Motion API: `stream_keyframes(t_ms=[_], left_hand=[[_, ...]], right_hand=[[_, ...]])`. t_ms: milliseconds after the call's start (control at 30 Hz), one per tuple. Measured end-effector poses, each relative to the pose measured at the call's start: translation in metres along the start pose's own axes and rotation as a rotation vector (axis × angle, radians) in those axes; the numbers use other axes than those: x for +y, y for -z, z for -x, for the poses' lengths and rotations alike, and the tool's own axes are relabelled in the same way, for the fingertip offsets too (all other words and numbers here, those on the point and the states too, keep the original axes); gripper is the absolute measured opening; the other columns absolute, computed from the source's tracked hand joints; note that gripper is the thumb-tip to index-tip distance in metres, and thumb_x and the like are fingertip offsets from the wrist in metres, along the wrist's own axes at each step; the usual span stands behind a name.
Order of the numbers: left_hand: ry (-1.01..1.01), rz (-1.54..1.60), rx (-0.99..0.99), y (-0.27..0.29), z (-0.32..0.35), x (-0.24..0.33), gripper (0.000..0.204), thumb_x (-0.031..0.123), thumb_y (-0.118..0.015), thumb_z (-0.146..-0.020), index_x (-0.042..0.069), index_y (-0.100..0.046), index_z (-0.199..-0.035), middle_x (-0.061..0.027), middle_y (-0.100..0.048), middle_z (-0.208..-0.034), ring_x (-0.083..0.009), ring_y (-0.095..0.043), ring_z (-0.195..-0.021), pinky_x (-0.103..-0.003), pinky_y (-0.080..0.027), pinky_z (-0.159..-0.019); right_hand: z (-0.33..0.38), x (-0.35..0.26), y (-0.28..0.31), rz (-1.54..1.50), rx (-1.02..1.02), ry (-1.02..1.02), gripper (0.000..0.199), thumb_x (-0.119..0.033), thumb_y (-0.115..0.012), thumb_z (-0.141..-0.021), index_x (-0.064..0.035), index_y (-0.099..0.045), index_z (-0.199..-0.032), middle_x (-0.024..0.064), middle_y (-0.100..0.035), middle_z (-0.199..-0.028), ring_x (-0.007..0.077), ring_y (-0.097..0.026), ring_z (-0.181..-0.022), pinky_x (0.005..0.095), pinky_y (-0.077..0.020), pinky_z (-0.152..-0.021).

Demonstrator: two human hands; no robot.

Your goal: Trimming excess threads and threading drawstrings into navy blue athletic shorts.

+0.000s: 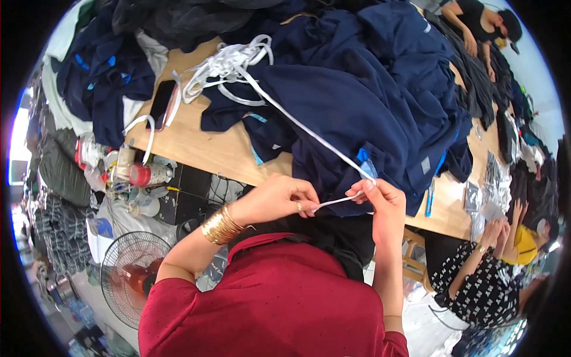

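Note:
A narrow white cord (304, 127) runs from a loose tangle of the same cord (229, 64) across dark navy cloth to my hands. My left hand (284, 195), with gold bangles at the wrist, pinches the cord's end. A short distance to the right, my right hand (385, 199) pinches the cord between thumb and fingers. The piece between the hands looks almost straight. Just beyond my right hand, a blue patch (366, 162) shows on the navy cloth. The big heap of navy garments (363, 83) spreads over the table beyond both hands.
A phone (162, 104) lies on the wooden table (196, 137) at the left. A blue slim tool (429, 202) rests near its right edge. A floor fan (134, 273) stands at lower left. Other people work at the right, one in a patterned top (485, 282).

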State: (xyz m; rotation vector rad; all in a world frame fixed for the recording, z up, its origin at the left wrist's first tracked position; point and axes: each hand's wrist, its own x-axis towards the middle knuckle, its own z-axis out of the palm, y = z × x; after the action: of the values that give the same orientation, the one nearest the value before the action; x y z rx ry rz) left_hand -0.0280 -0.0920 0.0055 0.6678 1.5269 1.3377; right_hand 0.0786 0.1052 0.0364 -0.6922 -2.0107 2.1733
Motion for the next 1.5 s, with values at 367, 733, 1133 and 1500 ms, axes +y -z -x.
stream_keyframes(t_ms=[367, 733, 1133, 1500], left_hand=[[-0.188, 0.657, 0.303, 0.000, -0.030, 0.006, 0.032, 0.023, -0.047, -0.095, -0.003, -0.054, -0.113, -0.0105, -0.063, -0.089, -0.0194, -0.061, -0.088, -0.031, -0.048, -0.086], [0.221, 0.522, 0.709, 0.029, 0.049, -0.051, 0.026, 0.018, -0.052, -0.093, -0.001, -0.057, -0.109, 0.0027, -0.048, -0.057, -0.0021, -0.032, -0.040, -0.018, -0.022, -0.038], [0.184, 0.561, 0.724, 0.028, 0.086, -0.080, 0.026, 0.018, -0.047, -0.095, 0.000, -0.059, -0.110, -0.0005, -0.056, -0.062, -0.0010, -0.030, -0.041, -0.018, -0.022, -0.040], [0.156, 0.430, 0.838, 0.019, 0.097, -0.096, 0.026, 0.023, -0.048, -0.095, 0.001, -0.061, -0.100, -0.0001, -0.055, -0.054, 0.0002, -0.032, -0.040, -0.017, -0.020, -0.039]], right_hand=[[0.029, -0.004, 0.025, 0.254, -0.392, -0.081, 0.017, -0.015, -0.060, -0.087, 0.0008, -0.068, -0.088, 0.0059, -0.066, -0.071, 0.0102, -0.063, -0.064, 0.0230, -0.0478, -0.061], [-0.006, 0.153, 0.245, 1.500, 0.788, 0.090, 0.032, -0.027, -0.057, -0.089, -0.0080, -0.057, -0.115, 0.0160, -0.054, -0.102, 0.0333, -0.053, -0.097, 0.0416, -0.0458, -0.080], [-0.017, 0.044, 0.164, 0.326, 0.718, 0.401, 0.029, -0.022, -0.038, -0.098, -0.0031, -0.056, -0.109, 0.0023, -0.054, -0.072, 0.0087, -0.049, -0.055, 0.0223, -0.0414, -0.050], [-0.057, 0.067, -0.118, 0.403, -0.858, -0.478, 0.045, -0.043, -0.046, -0.095, -0.0027, -0.063, -0.086, -0.0096, -0.030, -0.054, 0.0011, -0.025, -0.046, 0.0200, -0.0188, -0.042]])
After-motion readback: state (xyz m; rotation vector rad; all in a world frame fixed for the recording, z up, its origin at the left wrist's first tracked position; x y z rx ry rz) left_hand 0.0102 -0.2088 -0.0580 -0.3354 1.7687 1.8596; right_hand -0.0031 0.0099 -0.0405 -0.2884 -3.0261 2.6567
